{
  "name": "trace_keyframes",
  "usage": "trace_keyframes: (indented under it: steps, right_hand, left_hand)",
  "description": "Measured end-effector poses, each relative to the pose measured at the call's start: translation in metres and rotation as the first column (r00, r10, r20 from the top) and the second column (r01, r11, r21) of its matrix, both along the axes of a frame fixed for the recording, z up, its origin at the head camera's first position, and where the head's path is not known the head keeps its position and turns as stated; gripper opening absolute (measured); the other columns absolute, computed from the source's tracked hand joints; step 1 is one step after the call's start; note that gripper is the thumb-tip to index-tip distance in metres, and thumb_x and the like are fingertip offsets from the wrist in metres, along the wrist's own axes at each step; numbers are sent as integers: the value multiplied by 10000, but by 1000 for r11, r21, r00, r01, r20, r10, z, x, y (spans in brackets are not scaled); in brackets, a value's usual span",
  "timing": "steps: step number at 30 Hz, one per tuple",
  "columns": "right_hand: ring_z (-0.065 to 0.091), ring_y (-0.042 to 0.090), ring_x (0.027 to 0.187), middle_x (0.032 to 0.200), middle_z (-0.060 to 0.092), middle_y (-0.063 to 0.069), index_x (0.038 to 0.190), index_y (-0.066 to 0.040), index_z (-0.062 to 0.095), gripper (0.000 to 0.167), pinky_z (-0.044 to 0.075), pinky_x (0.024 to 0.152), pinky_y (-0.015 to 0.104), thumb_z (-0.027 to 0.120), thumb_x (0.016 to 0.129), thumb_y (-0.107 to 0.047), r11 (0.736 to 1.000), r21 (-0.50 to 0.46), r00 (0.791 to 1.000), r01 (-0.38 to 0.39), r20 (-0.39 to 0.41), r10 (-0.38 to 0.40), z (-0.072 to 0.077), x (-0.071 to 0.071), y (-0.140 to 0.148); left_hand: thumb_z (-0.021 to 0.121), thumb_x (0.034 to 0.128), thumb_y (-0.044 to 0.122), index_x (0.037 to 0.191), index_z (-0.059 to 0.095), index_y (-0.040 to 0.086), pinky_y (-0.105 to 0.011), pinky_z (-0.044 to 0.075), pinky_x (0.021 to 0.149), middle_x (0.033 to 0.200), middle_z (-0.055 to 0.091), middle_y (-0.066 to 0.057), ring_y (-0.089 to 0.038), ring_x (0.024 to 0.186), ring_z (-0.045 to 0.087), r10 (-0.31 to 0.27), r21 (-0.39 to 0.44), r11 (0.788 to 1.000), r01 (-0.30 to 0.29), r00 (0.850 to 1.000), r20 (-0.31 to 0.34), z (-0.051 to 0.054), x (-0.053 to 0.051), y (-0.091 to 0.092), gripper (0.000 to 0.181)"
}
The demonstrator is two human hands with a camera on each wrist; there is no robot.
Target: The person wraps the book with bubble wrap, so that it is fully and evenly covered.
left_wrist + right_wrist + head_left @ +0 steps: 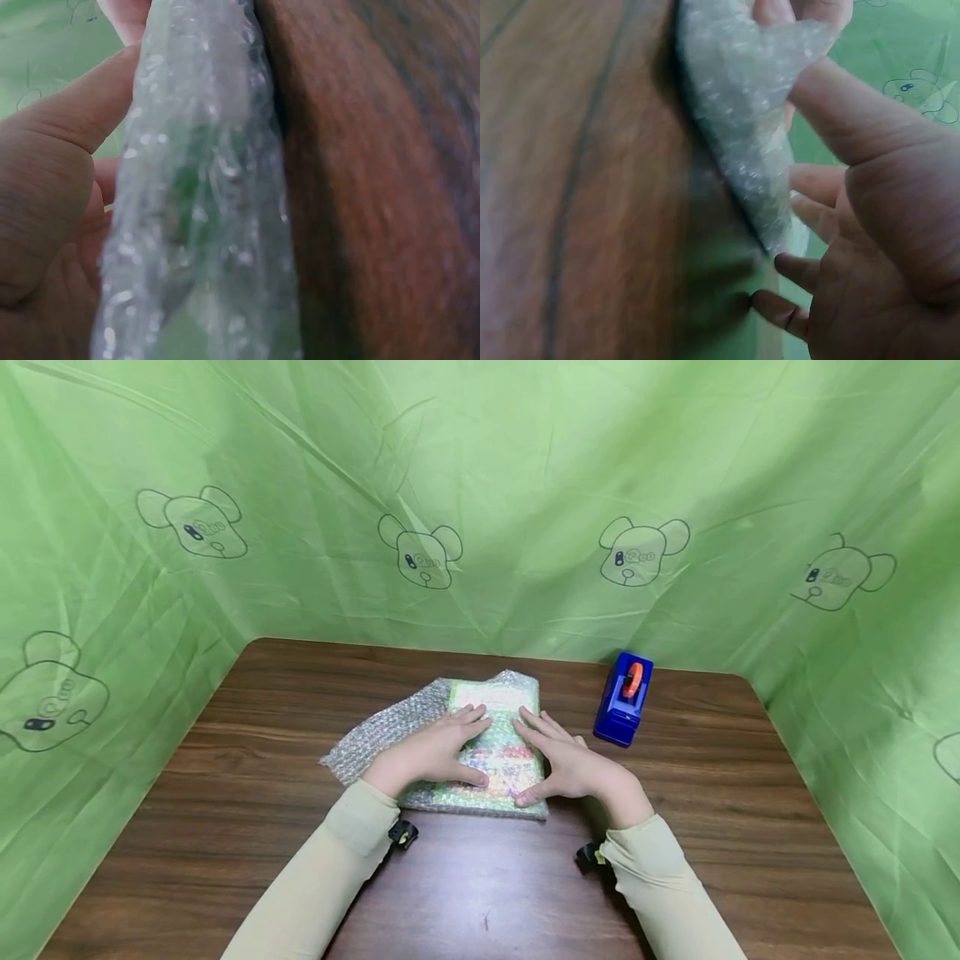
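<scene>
A flat, colourful item, perhaps a book or box, lies on the table under clear bubble wrap. The wrap spreads out past it to the left. My left hand rests on the left part of the wrapped item, fingers spread and pointing forward. On the right part lies my right hand, its fingers also spread, some over the right edge. Seen from the left wrist, the bubble wrap forms a thick edge beside the thumb. In the right wrist view a loose flap of wrap sticks up by the thumb.
A blue tape dispenser with an orange roll stands on the brown wooden table, right of the wrapped item. Green cloth printed with animal heads hangs behind and along both sides of the table.
</scene>
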State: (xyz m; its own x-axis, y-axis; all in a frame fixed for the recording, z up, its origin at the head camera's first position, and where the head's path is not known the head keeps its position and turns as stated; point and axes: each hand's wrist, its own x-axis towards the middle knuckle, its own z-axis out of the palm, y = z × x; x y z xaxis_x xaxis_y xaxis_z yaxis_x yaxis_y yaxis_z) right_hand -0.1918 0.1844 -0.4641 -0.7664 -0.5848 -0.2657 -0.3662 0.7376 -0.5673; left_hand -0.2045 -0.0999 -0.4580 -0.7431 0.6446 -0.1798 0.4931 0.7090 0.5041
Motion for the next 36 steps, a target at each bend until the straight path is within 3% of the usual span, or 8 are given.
trace_keyframes:
  steps: [7, 17, 23, 27, 36]
  right_hand:
    - [7, 383, 1687, 1850, 28, 0, 1769, -202, 212, 1218, 76, 1184, 890, 924, 844, -552, 1000, -15, 1000, 14, 22, -13, 3, 2, 1]
    - [133, 391, 1672, 1842, 111, 64, 1749, -143, 280, 1110, 184, 1170, 866, 881, 902, -534, 993, -119, 999, -22, -49, 16, -9, -2, 7]
    - [128, 386, 1673, 1842, 106, 52, 1744, -140, 292, 1179, 131, 1158, 906, 934, 839, -538, 987, -160, 999, -17, -40, 11, -9, -3, 7]
    - [112, 391, 1676, 1842, 107, 42, 1747, -146, 289, 1203, 91, 1142, 928, 939, 822, -559, 987, -159, 999, -9, -38, 3, -10, -4, 9]
    - [114, 367, 1680, 1842, 117, 7, 1763, -202, 245, 1224, 140, 1162, 902, 920, 825, -603, 992, -124, 998, -7, -62, -1, -13, -6, 9]
  left_hand:
    - [867, 923, 524, 1724, 332, 98, -571, 137, 1343, 1820, 162, -103, -321, 1679, 138, 8, 34, 999, -10, 999, 47, -6, -2, -1, 1053]
    - [867, 914, 537, 1726, 329, 110, -583, 126, 1340, 1822, 153, -92, -326, 1676, 142, 4, 37, 999, -6, 999, 47, -11, -4, -5, 1063]
    - [864, 919, 535, 1727, 327, 114, -579, 117, 1341, 1823, 150, -90, -329, 1677, 135, 7, 36, 999, -9, 999, 48, -10, -4, -5, 1057]
    - [861, 920, 539, 1730, 320, 118, -576, 121, 1341, 1824, 145, -86, -323, 1678, 133, 2, 33, 999, -4, 999, 45, -8, -4, -6, 1061]
    - [874, 903, 542, 1730, 326, 128, -568, 146, 1338, 1822, 154, -84, -315, 1678, 144, 7, 25, 1000, -8, 1000, 30, -6, -4, -5, 1076]
